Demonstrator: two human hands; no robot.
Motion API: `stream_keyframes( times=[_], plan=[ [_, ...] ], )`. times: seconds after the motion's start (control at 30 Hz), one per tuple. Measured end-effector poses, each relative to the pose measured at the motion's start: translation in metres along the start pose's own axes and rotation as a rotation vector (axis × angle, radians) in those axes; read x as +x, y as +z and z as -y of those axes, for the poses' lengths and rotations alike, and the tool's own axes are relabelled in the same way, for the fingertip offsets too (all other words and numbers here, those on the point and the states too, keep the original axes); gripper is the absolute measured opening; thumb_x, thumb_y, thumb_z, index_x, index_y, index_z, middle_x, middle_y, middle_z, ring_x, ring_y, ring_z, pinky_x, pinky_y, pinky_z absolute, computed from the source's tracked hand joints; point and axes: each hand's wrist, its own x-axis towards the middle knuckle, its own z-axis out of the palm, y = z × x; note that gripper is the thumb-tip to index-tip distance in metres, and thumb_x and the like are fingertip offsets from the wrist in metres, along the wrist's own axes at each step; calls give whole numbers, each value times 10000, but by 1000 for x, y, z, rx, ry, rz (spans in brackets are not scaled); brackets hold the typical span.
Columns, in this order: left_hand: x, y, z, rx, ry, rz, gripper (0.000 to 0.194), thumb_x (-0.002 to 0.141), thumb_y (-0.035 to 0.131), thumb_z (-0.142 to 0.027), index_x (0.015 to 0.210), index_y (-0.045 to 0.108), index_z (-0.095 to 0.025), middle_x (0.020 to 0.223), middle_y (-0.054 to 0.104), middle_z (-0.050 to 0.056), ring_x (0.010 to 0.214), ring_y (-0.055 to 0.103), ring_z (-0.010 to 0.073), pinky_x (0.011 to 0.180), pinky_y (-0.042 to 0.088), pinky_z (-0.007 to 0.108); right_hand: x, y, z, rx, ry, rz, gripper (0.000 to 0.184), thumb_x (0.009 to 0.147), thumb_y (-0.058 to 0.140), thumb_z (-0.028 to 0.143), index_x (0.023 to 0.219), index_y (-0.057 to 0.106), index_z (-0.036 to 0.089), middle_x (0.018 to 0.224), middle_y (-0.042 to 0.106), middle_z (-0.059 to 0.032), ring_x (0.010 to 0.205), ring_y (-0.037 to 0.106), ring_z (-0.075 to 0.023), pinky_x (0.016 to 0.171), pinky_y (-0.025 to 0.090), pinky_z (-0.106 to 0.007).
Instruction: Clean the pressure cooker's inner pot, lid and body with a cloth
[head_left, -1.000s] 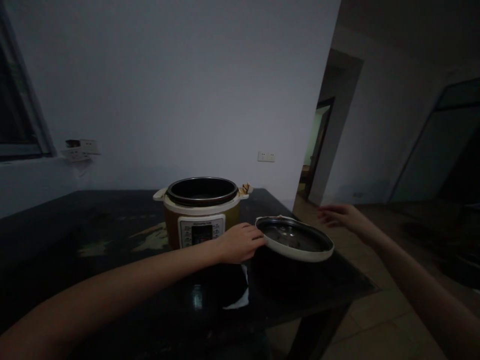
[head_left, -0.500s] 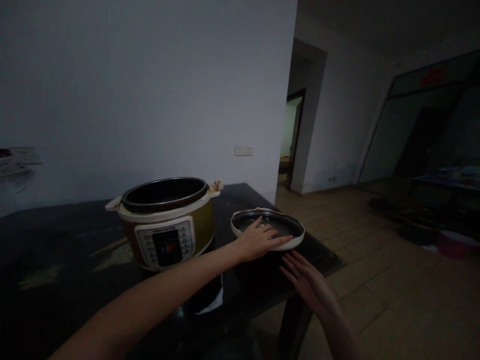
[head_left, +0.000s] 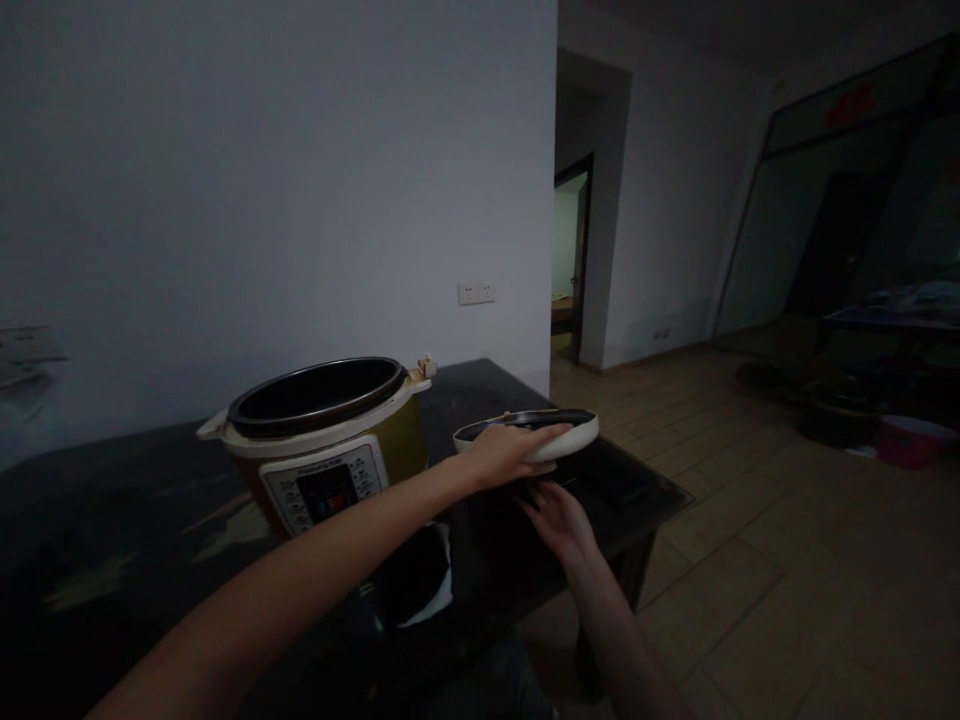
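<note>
Two bare hands in view, one lid, one cooker.

Round shallow lid with a white rim and dark inner face point(head_left: 585, 432): one, right of centre in the frame, tilted above the black table with pale worn patches point(head_left: 622, 490), inner face up.

Left hand point(head_left: 504, 455): entered from lower left, lay across the near side of the lid. Grip narrow, rim held between fingers, at least one over the edge and others below it.

Right hand point(head_left: 561, 515): came up from bottom centre-right, fingers just under the lid. Could not tell whether they touched it or bore its weight; closure unclear.

Gold-and-brown electric cooker with a white collar point(head_left: 319, 440): one, left of centre, open on top. Counted two side lugs, one black round inner pot point(head_left: 319, 388), its inside too dark to read, and one white-framed control panel point(head_left: 330, 482), partly hidden by the left forearm.

One ragged white patch point(head_left: 444, 590) at lower centre, near the table's front edge; material unclear.

Beyond: two white socket plates point(head_left: 476, 293) side by side on the grey wall point(head_left: 300, 180), one dark-framed doorway point(head_left: 589, 240) upper right of centre, one pink tub point(head_left: 911, 440) at the right edge.
</note>
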Motion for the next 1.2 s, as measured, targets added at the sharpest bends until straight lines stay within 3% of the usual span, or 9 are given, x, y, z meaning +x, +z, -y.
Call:
stream_keyframes(
  times=[0.2, 0.33, 0.43, 0.57, 0.67, 0.8, 0.97, 1.07, 1.2],
  plan=[
    [7, -13, -3, 2, -53, 9, 659, 861, 551, -410, 1458, 295, -303, 1190, 670, 90, 996, 669, 263, 799, 496, 326, 19, 15, -8, -48, -52, 36, 149, 651, 567, 70, 693, 614, 205, 693, 685, -1, 745, 666, -184, 787, 530, -397],
    [6, -30, -11, 24, -69, 3, 652, 850, 566, -384, 1448, 324, -286, 1128, 695, 103, 950, 683, 273, 766, 508, 338, 9, 26, -11, -62, -169, 61, 183, 615, 651, 118, 761, 631, 226, 714, 680, 24, 762, 663, -191, 790, 532, -423],
    [0, -55, -20, -30, -29, -82, 646, 853, 573, -349, 1447, 329, -287, 1120, 699, 108, 939, 686, 277, 757, 517, 357, -7, 42, -1, -63, -282, 80, 271, 626, 716, 205, 883, 651, 261, 890, 699, 25, 909, 647, -190, 836, 523, -398],
    [-16, -103, -29, -230, 29, -394, 672, 798, 650, -253, 1417, 388, -259, 1269, 628, 87, 1035, 653, 238, 867, 511, 344, -39, 84, 30, -204, -581, 186, 495, 705, 732, 299, 1180, 595, 282, 1307, 576, -27, 1227, 507, -212, 986, 447, -386],
    [-35, -141, -26, -379, 24, -736, 681, 728, 736, -284, 1355, 475, -231, 1344, 571, 70, 1170, 571, 244, 995, 457, 366, -65, 122, 56, -397, -808, 257, 676, 724, 731, 295, 1349, 473, 297, 1388, 509, -54, 1277, 461, -230, 1058, 385, -426],
    [-69, -174, -9, -641, -66, -1109, 715, 604, 828, -290, 1267, 567, -234, 1294, 603, 49, 1183, 555, 281, 1029, 443, 417, -96, 169, 83, -622, -938, 428, 764, 717, 734, 265, 1405, 407, 328, 1429, 445, -62, 1260, 466, -252, 978, 484, -415],
    [-120, -176, 20, -1128, -121, -1477, 669, 570, 815, -179, 1204, 617, -256, 1099, 691, 34, 1053, 639, 274, 881, 557, 347, -122, 228, 91, -796, -867, 762, 728, 669, 745, 142, 1320, 516, 373, 1332, 460, -33, 1161, 517, -207, 836, 569, -283],
    [-151, -169, 33, -1230, -127, -1563, 533, 622, 768, -198, 1140, 649, -234, 1090, 701, 47, 1071, 635, 281, 892, 558, 363, -133, 264, 89, -887, -791, 975, 675, 671, 713, 103, 1280, 563, 352, 1201, 520, -32, 1056, 571, -187, 783, 583, -270],
    [-184, -164, 40, -1361, -234, -1656, 440, 643, 741, -237, 1077, 664, -232, 1008, 726, 36, 1076, 636, 294, 881, 566, 401, -147, 312, 87, -1087, -737, 1186, 458, 761, 627, 134, 1190, 645, 292, 1106, 598, -32, 1005, 599, -183, 818, 572, -314]
  ],
)
